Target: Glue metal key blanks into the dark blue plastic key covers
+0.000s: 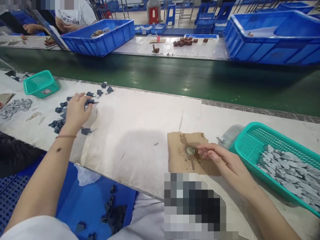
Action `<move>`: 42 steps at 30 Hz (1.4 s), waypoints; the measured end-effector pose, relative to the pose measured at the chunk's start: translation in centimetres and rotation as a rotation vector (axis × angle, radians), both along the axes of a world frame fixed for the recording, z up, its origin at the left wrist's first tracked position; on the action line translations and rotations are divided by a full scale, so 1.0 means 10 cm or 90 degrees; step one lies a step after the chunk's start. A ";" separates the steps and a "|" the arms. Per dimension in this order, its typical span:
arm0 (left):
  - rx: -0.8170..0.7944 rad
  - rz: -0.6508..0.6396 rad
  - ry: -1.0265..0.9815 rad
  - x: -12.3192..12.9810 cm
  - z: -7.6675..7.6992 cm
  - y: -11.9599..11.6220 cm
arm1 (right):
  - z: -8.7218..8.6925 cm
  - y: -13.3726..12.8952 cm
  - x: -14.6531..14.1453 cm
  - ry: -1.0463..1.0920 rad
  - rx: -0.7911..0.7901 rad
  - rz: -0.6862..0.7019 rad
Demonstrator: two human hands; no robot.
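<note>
My left hand [79,108] is over the dark blue-grey pieces [58,125] at the left of the white table, its fingers curled at one dark piece [90,101]. Whether it grips that piece is hard to make out. Beside the small round dish [190,151] on a brown cardboard sheet [176,156], my right hand [220,160] has its fingertips close together; anything between them is too small to see. Wet stains surround the dish. A green basket [246,133] holding many grey pieces [287,170] stands to the right of my right hand.
A small green basket [41,83] and grey pieces [18,107] lie at the left. Beyond the green conveyor belt [150,75] stand blue crates [105,41] and brown pieces [183,41]. A person [75,15] sits at the upper left. Below the table, a blue bin [87,200] holds dark pieces.
</note>
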State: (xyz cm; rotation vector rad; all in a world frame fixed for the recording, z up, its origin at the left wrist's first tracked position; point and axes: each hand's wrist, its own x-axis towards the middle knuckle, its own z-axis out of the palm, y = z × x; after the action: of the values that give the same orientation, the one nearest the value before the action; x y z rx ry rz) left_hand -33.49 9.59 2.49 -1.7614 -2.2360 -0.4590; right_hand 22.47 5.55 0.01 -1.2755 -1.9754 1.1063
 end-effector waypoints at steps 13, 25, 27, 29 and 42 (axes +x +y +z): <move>-0.201 0.338 -0.204 0.58 -1.80 -3.01 | -0.07 0.04 -0.05 0.138 0.026 -0.165; -0.269 0.184 -0.255 1.20 -1.88 -3.33 | -0.12 0.04 -0.14 0.219 0.020 -0.188; -0.298 0.067 -0.281 1.41 -1.96 -3.12 | -0.12 0.04 -0.17 0.222 0.024 -0.189; -0.318 -0.018 -0.297 1.60 -2.08 -2.82 | -0.12 0.03 -0.19 0.218 0.031 -0.195; -0.591 -0.161 -0.331 1.58 -1.73 -3.57 | -0.14 0.02 -0.12 0.194 0.018 -0.179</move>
State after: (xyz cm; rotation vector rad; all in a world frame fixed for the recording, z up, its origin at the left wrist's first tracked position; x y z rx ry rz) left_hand -17.67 -26.08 -14.84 -2.6257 -2.8680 0.1630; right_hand 21.27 5.77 -1.43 -1.2417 -1.5312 1.0564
